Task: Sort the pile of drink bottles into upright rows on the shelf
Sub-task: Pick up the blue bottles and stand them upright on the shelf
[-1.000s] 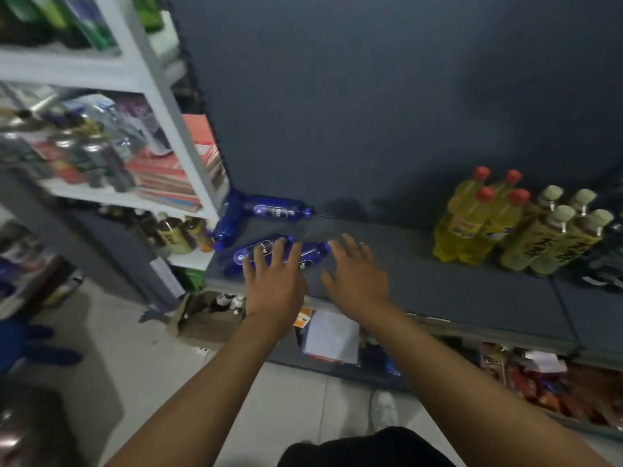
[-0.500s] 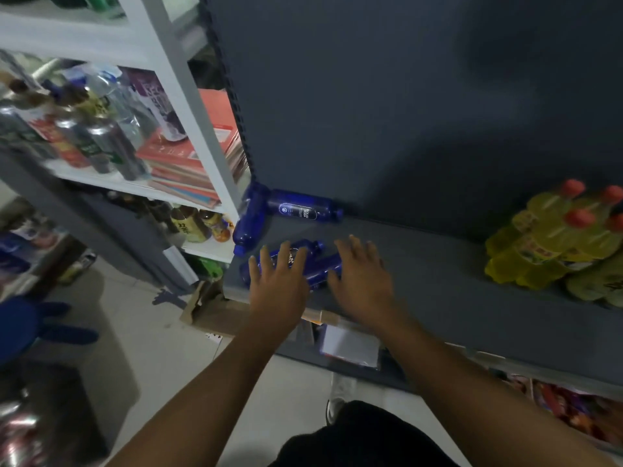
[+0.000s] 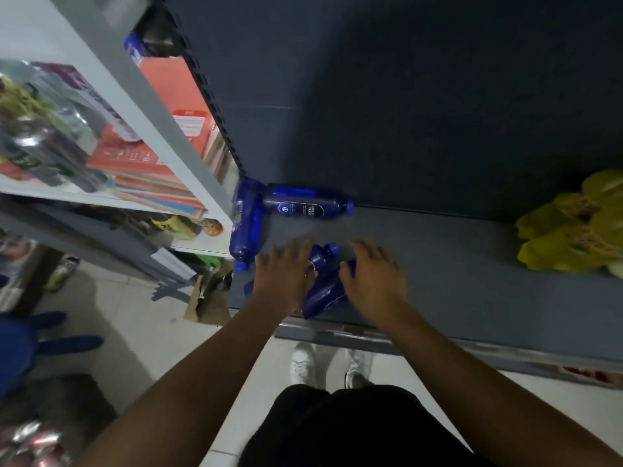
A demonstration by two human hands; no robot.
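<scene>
Left hand [image 3: 285, 276] flat, fingers spread, resting on a lying blue bottle [image 3: 248, 288], mostly hidden beneath it. Right hand [image 3: 374, 279] has its thumb against a second blue bottle [image 3: 323, 286] lying between the hands; clasped or only touched, cannot tell through the blur. Both sit at the grey shelf's [image 3: 455, 264] front edge. Rear bottle [image 3: 305, 206] lies along the back wall, corner bottle [image 3: 246, 227] along the left edge. Yellow bottles [image 3: 573, 234] well to the right.

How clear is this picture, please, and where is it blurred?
Head view: dim overall; the left hand, right hand and yellow bottles are motion-blurred; the rearmost blue bottle is fairly sharp, with its label visible.
</scene>
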